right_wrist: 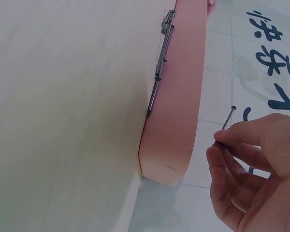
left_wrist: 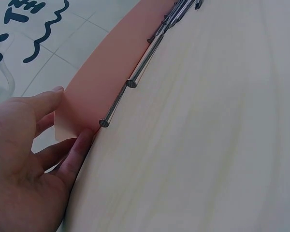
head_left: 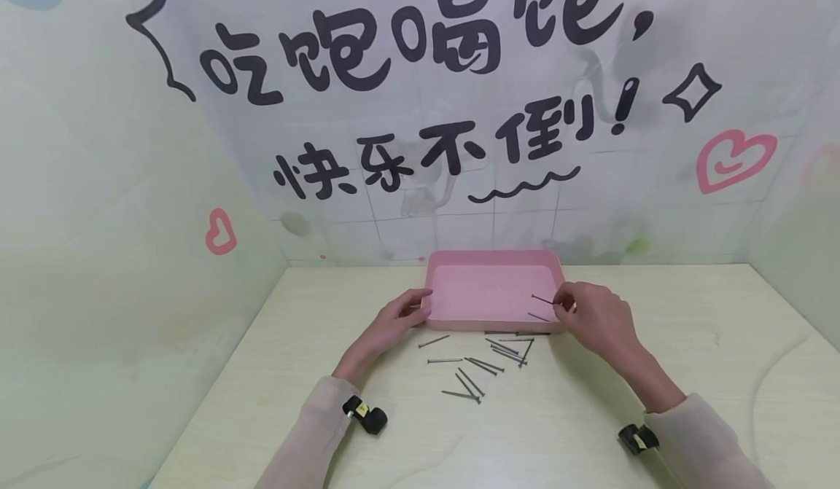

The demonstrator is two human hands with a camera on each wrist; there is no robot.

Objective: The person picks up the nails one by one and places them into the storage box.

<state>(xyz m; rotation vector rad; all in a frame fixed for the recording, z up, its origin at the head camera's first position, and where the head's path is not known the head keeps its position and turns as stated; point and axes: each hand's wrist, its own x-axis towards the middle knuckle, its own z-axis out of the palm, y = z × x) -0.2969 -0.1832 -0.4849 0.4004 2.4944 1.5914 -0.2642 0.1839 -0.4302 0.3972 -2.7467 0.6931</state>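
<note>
The left hand (head_left: 397, 319) grips the left end of the pink tray (head_left: 459, 325); the right hand (head_left: 599, 319), well apart, pinches one nail (right_wrist: 227, 119) over the tray's right end. Only the head view shows the inside of the tray and all the loose nails (head_left: 445, 361) on the table (head_left: 426, 431) — the wrist views show the outer wall, with nails along its foot.

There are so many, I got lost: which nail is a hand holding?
The nail pinched in the right hand, at the pink tray's right end; the nails in front of the tray lie untouched on the table.
</note>
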